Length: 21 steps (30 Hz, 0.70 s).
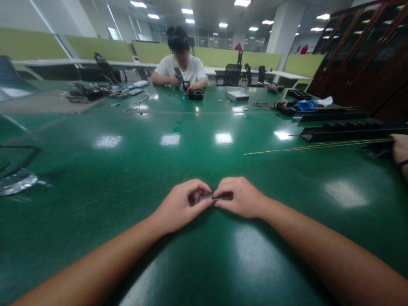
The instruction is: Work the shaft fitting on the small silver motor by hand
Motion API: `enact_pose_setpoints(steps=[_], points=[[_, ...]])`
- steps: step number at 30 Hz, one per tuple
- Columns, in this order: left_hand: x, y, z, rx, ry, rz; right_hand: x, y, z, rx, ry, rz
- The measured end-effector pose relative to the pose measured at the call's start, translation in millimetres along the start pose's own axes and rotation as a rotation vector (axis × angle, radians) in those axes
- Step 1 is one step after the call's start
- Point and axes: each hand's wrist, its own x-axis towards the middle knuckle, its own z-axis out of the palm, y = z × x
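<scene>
Close together over the green tabletop [204, 157], my two hands meet at a small, thin metal piece. My left hand [181, 204] pinches its thicker silvery end [205, 197] between thumb and fingers. A thin dark rod [220, 198] runs on from there into my right hand [240, 197], whose thumb and fingertips are closed on it. The fingers cover part of both pieces, so whether they are joined cannot be made out. Their exact kind is too small to tell.
Across the table a person [180, 63] works with a drill-like tool on a dark part [195, 94]. Long black channels [350, 131] and thin brass-coloured rods [302, 147] lie at right, beside another person's hand [400, 148]. Clear plastic [17, 180] rests at left.
</scene>
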Motion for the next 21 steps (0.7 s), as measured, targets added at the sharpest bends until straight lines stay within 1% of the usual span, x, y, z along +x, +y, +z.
enact_pose_setpoints(steps=[4,11,16,19,21], points=[[-0.6,-0.7,1.0,0.008,-0.018,0.009,-0.6,0.4,0.1,0.003,0.003,-0.017],[-1.6,-1.1,0.0,0.019,-0.026,0.012,-3.1,-1.0,-7.5,-0.02,-0.027,0.008],[-1.5,-0.1,-0.6,0.017,-0.035,0.012,-6.9,1.4,-21.1,-0.023,-0.087,0.077],[-1.7,1.2,-1.2,0.025,-0.04,0.011,-10.5,8.5,-33.4,-0.014,-0.146,0.148],[-1.9,1.9,-1.5,0.032,-0.039,0.013,-13.0,14.9,-40.8,0.001,-0.153,0.204]])
